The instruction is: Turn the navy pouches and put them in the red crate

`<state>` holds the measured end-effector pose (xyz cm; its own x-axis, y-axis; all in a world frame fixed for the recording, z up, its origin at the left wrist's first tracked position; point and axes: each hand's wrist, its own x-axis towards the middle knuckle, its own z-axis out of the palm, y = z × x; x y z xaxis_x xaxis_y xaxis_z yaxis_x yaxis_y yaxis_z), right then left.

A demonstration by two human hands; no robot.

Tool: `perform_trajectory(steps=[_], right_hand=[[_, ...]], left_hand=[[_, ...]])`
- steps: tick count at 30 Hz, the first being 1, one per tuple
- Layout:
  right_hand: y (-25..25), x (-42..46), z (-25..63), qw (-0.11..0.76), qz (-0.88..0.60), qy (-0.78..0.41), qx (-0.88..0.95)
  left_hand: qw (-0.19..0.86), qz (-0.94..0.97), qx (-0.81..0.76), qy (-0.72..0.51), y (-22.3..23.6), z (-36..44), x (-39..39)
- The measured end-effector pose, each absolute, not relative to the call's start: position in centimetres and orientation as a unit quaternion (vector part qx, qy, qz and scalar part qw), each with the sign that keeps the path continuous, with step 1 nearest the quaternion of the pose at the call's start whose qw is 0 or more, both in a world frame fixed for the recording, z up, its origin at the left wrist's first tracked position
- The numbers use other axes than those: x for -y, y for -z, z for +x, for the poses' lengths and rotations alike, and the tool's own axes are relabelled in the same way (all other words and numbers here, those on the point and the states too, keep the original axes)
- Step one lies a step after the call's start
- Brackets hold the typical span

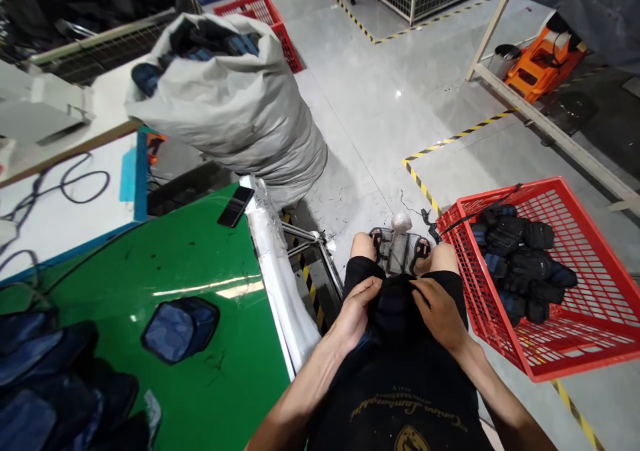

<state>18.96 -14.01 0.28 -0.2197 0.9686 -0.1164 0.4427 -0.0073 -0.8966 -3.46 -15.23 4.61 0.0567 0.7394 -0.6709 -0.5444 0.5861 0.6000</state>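
I sit with a small black padded pouch [395, 304] on my lap. My left hand [356, 309] grips its left side with fingers curled at the top edge. My right hand [439, 311] holds the right side, fingers pinched on the top edge too. Both hands press the pouch between my knees. A blue and black pouch [181, 327] lies alone on the green table [200, 257] to my left. More such pouches [55, 377] are piled at the table's near left corner.
A red plastic basket [575, 304] holding several black pouches [520, 261] stands on the floor at my right. A large grey sack [235, 104] of pouches stands ahead left. A black phone [236, 206] lies at the table's far edge. Yellow-black tape [425, 187] marks the floor.
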Motion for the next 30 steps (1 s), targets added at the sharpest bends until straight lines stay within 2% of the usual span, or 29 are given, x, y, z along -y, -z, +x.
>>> perform_trajectory(steps=[2, 6, 8, 14, 16, 22, 27, 30], right_hand=[[-0.9, 14.6, 19.2, 0.288, -0.564, -0.490, 0.599], [-2.7, 14.8, 20.2, 0.219, -0.516, -0.653, 0.509], [-2.7, 14.6, 20.6, 0.213, -0.505, -0.684, 0.481], [0.9, 13.4, 20.4, 0.343, -0.655, -0.540, 0.402], [1.4, 13.0, 20.2, 0.331, -0.637, -0.550, 0.427], [-0.9, 12.2, 19.5, 0.266, -0.544, -0.693, 0.392], [-0.6, 11.0, 18.8, 0.267, -0.526, -0.662, 0.462], [0.5, 10.5, 18.6, 0.268, -0.544, -0.645, 0.465]], left_hand=[[0.717, 0.083, -0.527, -0.449, -4.4, -3.4, 15.3], [0.688, 0.060, -0.553, -0.465, -3.5, -3.5, 15.4], [0.693, 0.068, -0.545, -0.466, -3.3, -3.5, 15.6], [0.692, 0.120, -0.542, -0.461, -3.9, -3.6, 16.6], [0.696, 0.132, -0.544, -0.450, -4.0, -3.7, 16.7], [0.668, 0.160, -0.590, -0.423, -3.1, -4.3, 16.0], [0.742, 0.252, -0.568, -0.251, -2.5, -5.5, 13.5], [0.744, 0.300, -0.555, -0.221, -2.5, -5.7, 11.9]])
